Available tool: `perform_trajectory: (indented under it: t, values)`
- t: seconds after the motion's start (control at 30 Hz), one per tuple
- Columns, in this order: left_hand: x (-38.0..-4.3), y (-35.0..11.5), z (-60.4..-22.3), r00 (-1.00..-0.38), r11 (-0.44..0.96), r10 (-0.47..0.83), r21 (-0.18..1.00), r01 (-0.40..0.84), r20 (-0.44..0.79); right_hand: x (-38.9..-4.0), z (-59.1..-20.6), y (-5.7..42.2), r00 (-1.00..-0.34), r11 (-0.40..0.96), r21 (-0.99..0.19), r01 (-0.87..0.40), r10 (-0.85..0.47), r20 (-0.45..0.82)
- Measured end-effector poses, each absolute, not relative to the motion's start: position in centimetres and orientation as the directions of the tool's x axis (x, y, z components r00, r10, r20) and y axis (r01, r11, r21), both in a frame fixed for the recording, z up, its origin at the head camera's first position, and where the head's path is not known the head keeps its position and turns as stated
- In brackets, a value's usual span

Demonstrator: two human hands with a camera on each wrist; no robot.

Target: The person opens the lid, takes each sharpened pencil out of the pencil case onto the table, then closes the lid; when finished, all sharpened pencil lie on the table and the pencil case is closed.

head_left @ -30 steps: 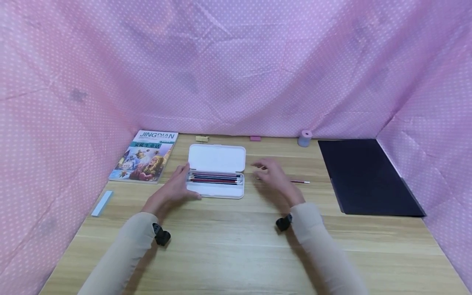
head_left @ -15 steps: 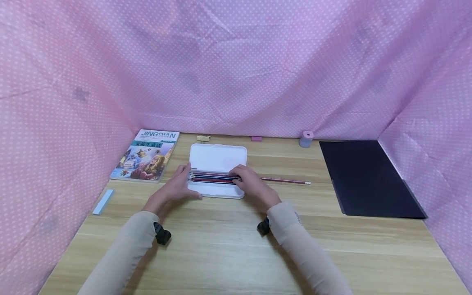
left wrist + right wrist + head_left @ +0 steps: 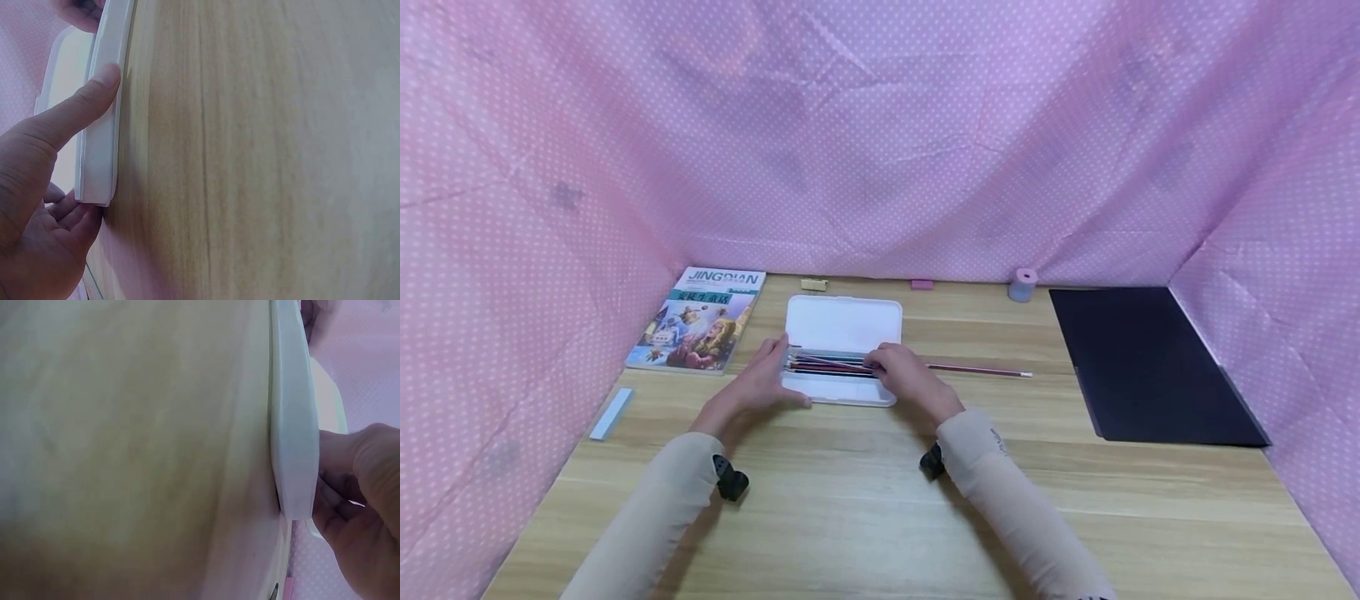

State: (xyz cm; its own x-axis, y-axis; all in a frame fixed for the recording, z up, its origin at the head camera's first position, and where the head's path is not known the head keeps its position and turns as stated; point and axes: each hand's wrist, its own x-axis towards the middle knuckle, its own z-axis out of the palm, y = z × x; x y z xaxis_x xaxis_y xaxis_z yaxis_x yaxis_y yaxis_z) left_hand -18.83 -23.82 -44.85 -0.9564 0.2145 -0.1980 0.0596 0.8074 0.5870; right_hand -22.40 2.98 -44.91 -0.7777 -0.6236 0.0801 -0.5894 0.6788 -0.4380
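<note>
A white pencil case (image 3: 842, 321) lies with its lid up, several dark and reddish pencils (image 3: 820, 367) in its tray. My left hand (image 3: 758, 379) grips the case's left end; in the left wrist view the thumb (image 3: 94, 97) presses the front wall and the fingers lie at the end. Over the tray's right part, my right hand (image 3: 906, 375) pinches a pencil (image 3: 831, 362), which slants above the others. Its pinched end is hidden by the fingers. Another reddish pencil (image 3: 981, 370) lies on the table to the right of the case.
At the back left is a magazine (image 3: 700, 321), with a pale blue strip (image 3: 611, 414) in front of it. Along the back stand a yellowish clip (image 3: 813, 285), a pink block (image 3: 922, 284) and a pink-and-blue cylinder (image 3: 1022, 285). A black folder (image 3: 1150, 367) lies right.
My right hand has moved left from beside the case into its tray, and a pencil now slants from its fingers. The left hand stays on the case.
</note>
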Motion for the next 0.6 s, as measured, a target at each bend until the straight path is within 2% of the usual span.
perform_trajectory:
  t: [0.17,0.37,0.6]
  values:
    - [-18.8,-23.7,-44.9,-0.958,0.803,0.222,0.591,0.073,-0.183,-22.5,-44.7,4.1,-0.807,0.646,-0.551,-0.529,-0.584,0.090]
    - [-18.8,-23.7,-45.1,-0.958,0.808,0.217,0.586,0.068,-0.187,-22.4,-44.3,7.6,-0.839,0.560,-0.680,-0.473,-0.522,0.153]
    - [-18.8,-23.8,-45.0,-0.956,0.808,0.219,0.585,0.067,-0.193,-21.7,-44.4,13.9,-0.888,0.571,-0.715,-0.404,-0.434,0.156]
